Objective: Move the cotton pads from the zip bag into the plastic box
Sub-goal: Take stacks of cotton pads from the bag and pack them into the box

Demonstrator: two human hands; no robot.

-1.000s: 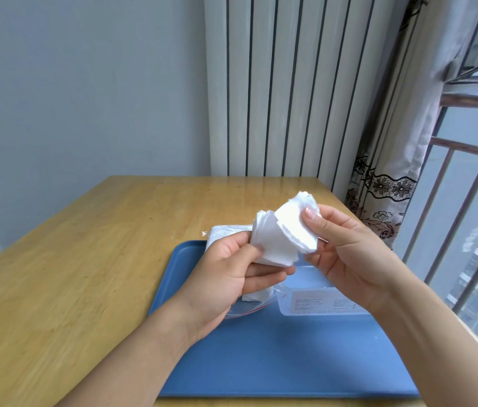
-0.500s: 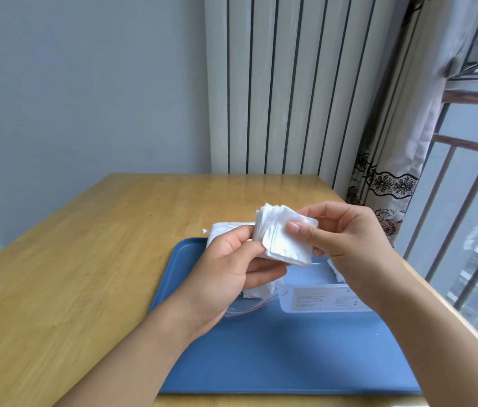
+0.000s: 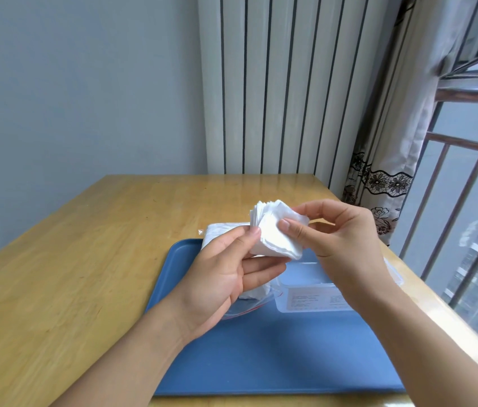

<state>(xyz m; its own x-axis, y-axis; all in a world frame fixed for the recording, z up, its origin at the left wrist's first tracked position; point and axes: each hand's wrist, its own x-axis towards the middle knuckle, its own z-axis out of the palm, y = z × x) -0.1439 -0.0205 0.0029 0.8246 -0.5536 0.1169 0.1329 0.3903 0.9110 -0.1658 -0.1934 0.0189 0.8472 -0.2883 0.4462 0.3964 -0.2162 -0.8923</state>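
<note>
A fanned white stack of square pads is pinched mid-frame by left hand and right hand.

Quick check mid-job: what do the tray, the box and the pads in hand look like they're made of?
Tray: looks like matte blue moulded plastic, with rounded corners and a raised rim.
Plastic box: clear, slightly frosted plastic; the tray's blue shows through, and a printed label sits on its side.
Cotton pads: soft white fibrous sheets, probably cotton, with crimped edges; both the left hand and the right hand pinch the stack.
</note>
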